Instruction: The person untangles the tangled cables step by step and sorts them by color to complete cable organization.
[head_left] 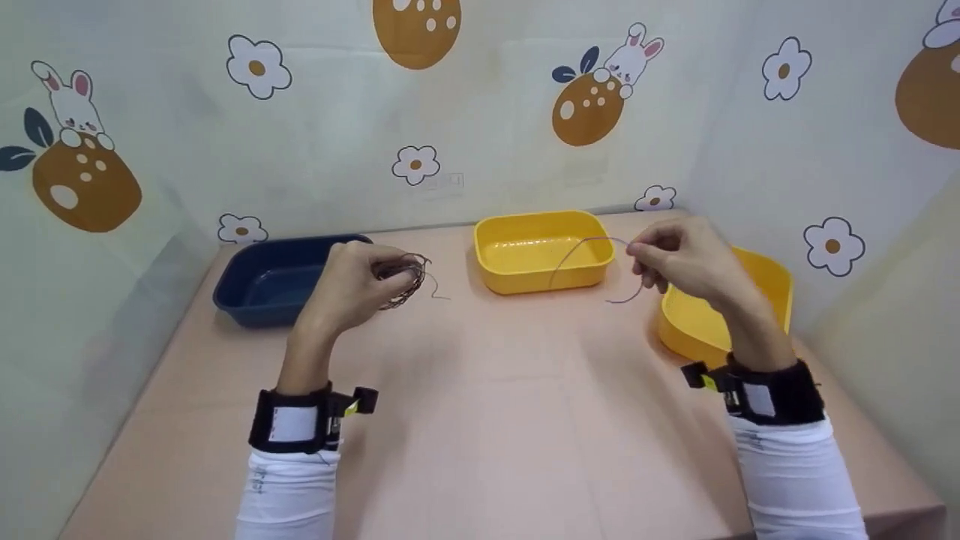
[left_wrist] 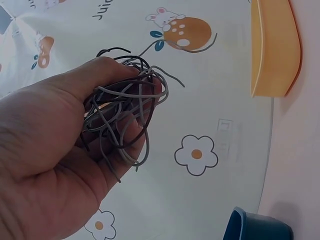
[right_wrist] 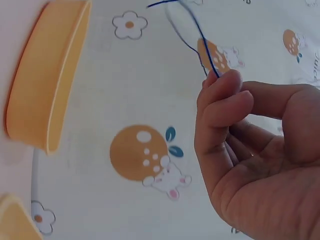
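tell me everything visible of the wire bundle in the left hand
The wire bundle is a tangle of thin, smooth, pliable-looking strands, black and grey up close, curled into overlapping loops with free ends poking out. Only the left hand visibly touches it, gripping it above the table, right of the dark blue bin in the head view.

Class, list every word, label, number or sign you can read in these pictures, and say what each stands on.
"Juice", on the printed backdrop, right wrist view; cut off in the left.
Too faint: boxed mark, same backdrop.
Too blurred: marks on both white sleeves.
Unreadable: partial letters, right wrist view.
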